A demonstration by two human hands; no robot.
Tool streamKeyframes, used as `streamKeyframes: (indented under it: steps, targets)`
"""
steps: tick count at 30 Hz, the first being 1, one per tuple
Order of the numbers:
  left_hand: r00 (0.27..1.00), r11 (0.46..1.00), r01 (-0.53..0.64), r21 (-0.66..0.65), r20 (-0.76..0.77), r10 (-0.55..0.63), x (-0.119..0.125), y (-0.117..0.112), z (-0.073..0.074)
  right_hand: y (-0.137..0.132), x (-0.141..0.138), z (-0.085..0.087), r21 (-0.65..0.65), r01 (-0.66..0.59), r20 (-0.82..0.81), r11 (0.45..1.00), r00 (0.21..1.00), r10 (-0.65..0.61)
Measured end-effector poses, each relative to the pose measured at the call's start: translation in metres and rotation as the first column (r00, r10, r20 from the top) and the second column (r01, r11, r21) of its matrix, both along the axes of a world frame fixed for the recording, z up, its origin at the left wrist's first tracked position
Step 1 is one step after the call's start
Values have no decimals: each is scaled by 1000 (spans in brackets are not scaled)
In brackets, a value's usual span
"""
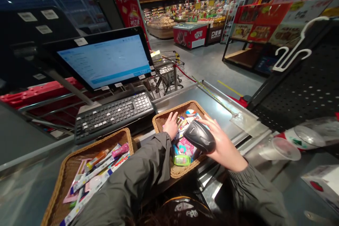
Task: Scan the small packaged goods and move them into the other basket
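My right hand (pixel 222 144) is wrapped round a black handheld barcode scanner (pixel 198 135), held over a brown wicker basket (pixel 178 173). My left hand (pixel 171 126) reaches into the same basket, fingers stretched out and apart at the edge of the small packets. Inside lie several small colourful packaged goods, among them a green-capped item (pixel 182 160) near the front. The scanner hides part of the contents. To the left, a second wicker basket (pixel 63 169) holds long thin packages, an orange tube (pixel 97 159) and a pink one (pixel 120 150), partly covered by my left sleeve.
A monitor (pixel 106 58) and a black keyboard (pixel 113 114) stand at the left. The metal counter (pixel 182 95) runs beyond the basket. At the right are a plastic cup (pixel 280 149), a box (pixel 323 183) and a black perforated panel (pixel 299 84) with white hooks (pixel 291 58).
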State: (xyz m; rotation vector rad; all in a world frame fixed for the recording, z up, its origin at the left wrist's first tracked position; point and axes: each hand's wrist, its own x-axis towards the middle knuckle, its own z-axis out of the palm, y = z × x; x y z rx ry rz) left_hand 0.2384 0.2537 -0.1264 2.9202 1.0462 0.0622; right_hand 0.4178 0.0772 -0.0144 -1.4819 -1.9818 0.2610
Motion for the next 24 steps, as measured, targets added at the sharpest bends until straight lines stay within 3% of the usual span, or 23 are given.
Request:
streamKeyframes:
  steps: [6,11,18,24]
  targets:
    - [992,997,-71,26,-99,73,10,5,-14,13,0,-10,-1,-15,37,1000,999,15]
    - [987,993,-95,63,-122,102,5,2,-6,19,2,-11,-16,-19,47,1000,999,20]
    - [991,986,-81,143,-95,95,-5,-9,29,22,6,-15,-7,-1,24,1000,1000,1]
    - [991,974,-115,194,84,100,-32,-25,87,22,-1,-13,23,-18,33,1000,999,18]
